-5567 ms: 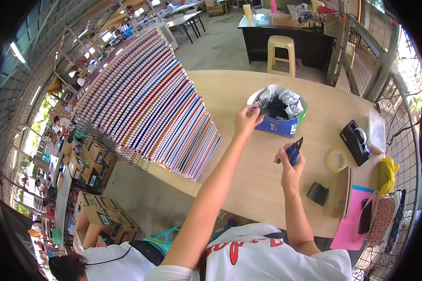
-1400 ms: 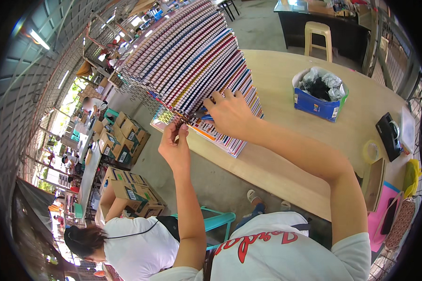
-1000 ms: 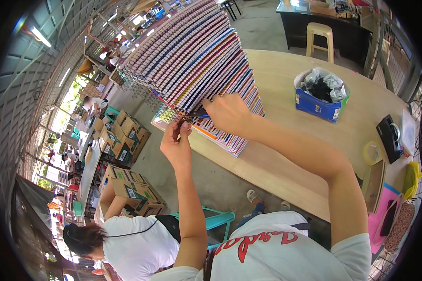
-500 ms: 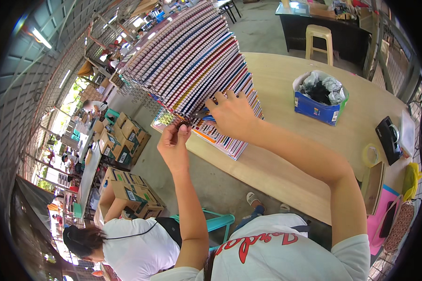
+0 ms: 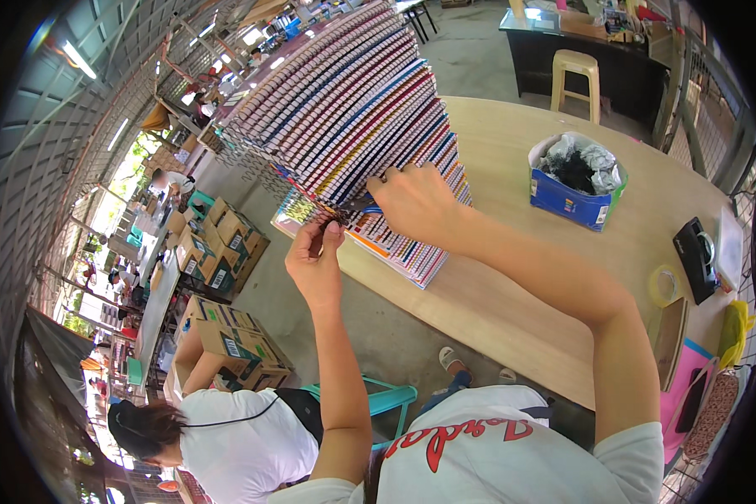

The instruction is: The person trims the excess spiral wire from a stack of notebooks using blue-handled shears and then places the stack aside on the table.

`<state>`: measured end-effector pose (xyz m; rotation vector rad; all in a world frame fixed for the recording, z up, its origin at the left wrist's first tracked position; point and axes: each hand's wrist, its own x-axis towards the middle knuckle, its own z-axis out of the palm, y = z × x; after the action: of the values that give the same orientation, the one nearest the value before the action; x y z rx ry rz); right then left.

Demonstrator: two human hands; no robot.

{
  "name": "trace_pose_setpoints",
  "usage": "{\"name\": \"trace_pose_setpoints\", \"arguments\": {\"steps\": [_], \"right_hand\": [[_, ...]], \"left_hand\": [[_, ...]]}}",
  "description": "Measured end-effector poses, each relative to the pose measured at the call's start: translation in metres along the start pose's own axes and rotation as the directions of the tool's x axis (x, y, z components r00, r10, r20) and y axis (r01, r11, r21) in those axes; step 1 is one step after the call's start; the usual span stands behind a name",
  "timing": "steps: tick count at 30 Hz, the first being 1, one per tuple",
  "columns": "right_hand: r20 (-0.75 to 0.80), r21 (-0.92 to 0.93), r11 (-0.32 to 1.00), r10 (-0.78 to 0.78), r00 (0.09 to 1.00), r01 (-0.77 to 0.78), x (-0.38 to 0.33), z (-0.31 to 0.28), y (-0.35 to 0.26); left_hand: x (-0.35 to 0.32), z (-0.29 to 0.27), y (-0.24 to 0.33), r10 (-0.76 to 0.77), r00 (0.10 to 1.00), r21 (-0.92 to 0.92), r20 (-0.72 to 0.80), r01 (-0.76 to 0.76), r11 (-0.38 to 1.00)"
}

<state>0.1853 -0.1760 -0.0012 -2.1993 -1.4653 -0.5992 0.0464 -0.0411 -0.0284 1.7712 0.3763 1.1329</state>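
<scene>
Far left, a co-worker (image 5: pixel 227 437) in a white top bends over brown boxes (image 5: pixel 218 336) on the floor, not your concern. Your L hand (image 5: pixel 315 260) is raised at the near edge of the notebook stack (image 5: pixel 361 126), thumb & fingertips pinched on a dark wire coil end (image 5: pixel 338 220); the coil sits just above & right of that hand, touching it. The stack leans, its spiral-bound edges facing you, long axis running up & away to the upper right on the table (image 5: pixel 512 286). Your R hand (image 5: pixel 416 202) is right beside it, fingers curled & pressed against the stack's lower covers, thumb toward something blue at the coil; can't tell if it's gripping a tool or just a cover. L hand is nearer the coil. Further right, well apart: blue box (image 5: pixel 575 181) of crumpled bags, tape roll (image 5: pixel 665 286), dark dispenser (image 5: pixel 697 248). Coil's far run is lost among the spirals; the table's right edge is cut off.
</scene>
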Motion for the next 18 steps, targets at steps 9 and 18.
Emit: {"name": "trace_pose_setpoints", "arguments": {"steps": [9, 18], "right_hand": [[0.038, 0.077, 0.996, 0.05, 0.998, -0.053, -0.002, -0.006, 0.002], [-0.138, -0.007, 1.0, -0.002, 0.99, 0.001, -0.001, -0.004, -0.006]], "left_hand": [[0.003, -0.008, 0.006, -0.021, 0.999, 0.086, -0.031, 0.024, 0.996], [0.007, -0.007, 0.014, 0.022, 1.0, 0.045, 0.01, -0.023, 0.999]]}}
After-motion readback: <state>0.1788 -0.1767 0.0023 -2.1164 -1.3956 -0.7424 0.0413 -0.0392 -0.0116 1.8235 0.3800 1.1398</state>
